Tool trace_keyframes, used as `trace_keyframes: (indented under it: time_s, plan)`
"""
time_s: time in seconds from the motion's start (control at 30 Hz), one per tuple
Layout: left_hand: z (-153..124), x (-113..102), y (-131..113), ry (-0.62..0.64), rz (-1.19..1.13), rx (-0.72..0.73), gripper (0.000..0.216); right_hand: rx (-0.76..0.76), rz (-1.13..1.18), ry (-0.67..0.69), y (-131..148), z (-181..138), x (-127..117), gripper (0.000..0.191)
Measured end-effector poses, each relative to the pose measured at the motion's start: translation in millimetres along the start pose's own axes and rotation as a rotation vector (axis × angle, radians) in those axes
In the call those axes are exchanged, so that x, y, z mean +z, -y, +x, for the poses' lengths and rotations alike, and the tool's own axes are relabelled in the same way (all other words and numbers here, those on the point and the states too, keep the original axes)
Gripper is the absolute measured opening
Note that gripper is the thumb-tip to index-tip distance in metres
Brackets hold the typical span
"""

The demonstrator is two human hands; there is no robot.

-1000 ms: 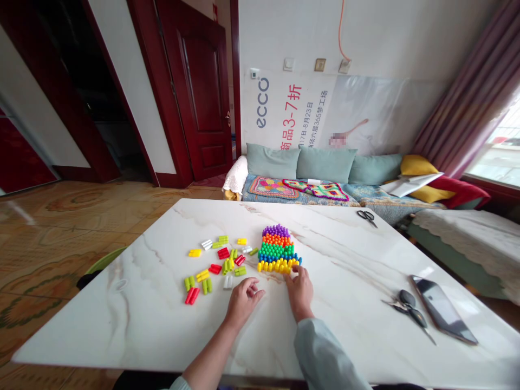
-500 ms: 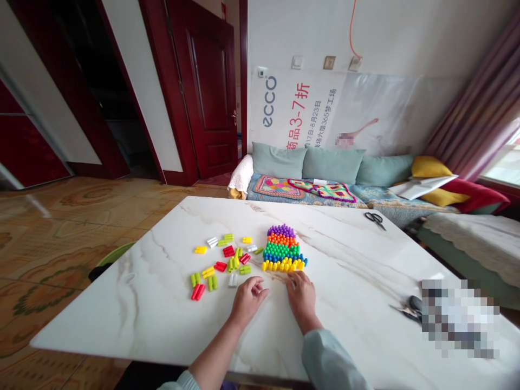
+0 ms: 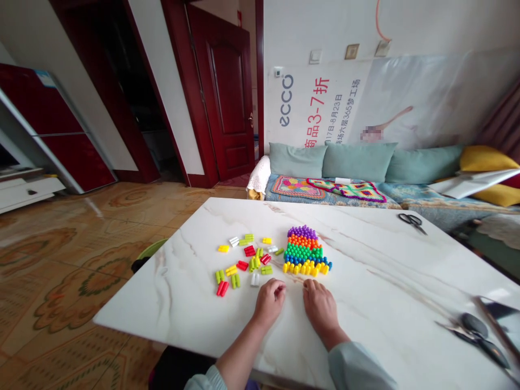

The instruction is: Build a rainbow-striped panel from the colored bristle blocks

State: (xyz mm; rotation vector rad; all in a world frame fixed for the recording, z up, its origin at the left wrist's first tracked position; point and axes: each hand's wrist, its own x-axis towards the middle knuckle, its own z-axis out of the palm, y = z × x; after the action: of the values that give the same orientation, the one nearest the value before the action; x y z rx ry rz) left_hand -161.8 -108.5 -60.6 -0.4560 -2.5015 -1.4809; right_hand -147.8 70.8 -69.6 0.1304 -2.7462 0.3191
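My left hand rests on the table, fingers curled in toward the thumb, with no object showing in it. To its right, my right hand lies palm down, fingers reaching forward over the tabletop and holding nothing visible. Just beyond its fingertips is a block of small round-headed plastic pieces in rows: yellow, blue, green, orange and purple. Left of the block, short plastic tubes lie scattered in small groups: red, lime green, yellow and white.
The white marbled table carries black-handled scissors at the far right. A second pair of scissors lies near right, beside a dark flat device. Behind stands a sofa with green cushions; a red door is left of it.
My right hand has drawn back slightly from the yellow row. The fingers of my left hand have closed up. The view has turned left, shifting everything rightward.
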Motion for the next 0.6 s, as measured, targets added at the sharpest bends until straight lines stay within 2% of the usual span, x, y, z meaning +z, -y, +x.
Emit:
trace_keyframes:
  time_s: [0.13, 0.23, 0.37, 0.4, 0.43, 0.5, 0.6]
  plan:
    - [-2.8, 1.3, -2.2, -0.006, 0.016, -0.001, 0.019, -0.051, -0.059, -0.025, 1.0, 1.3, 2.1, 0.012]
    - [0.0, -11.7, -0.3, -0.037, 0.035, -0.037, 0.018, -0.065, -0.076, -0.037, 0.9, 1.1, 2.4, 0.013]
    - [13.8, -62.4, 9.0, -0.195, 0.153, -0.121, 0.022, -0.073, -0.081, -0.049, 0.3, 0.2, 4.3, 0.013]
    - [18.8, -77.6, 12.2, -0.247, 0.218, -0.157, 0.025, -0.074, -0.079, -0.050, 0.1, 0.2, 5.0, 0.013]
    - [24.2, -92.0, 15.6, -0.269, 0.396, -0.240, 0.027, -0.073, -0.076, -0.049, 0.0, 0.2, 5.6, 0.012]
    - [35.4, -114.7, 22.7, -0.174, 0.667, -0.422, 0.034, -0.066, -0.072, -0.039, -0.3, 0.4, 6.5, 0.011]
    - [50.3, -129.9, 34.0, -0.037, 0.771, -0.530, 0.038, -0.057, -0.068, -0.020, -0.4, 0.6, 6.4, 0.010]
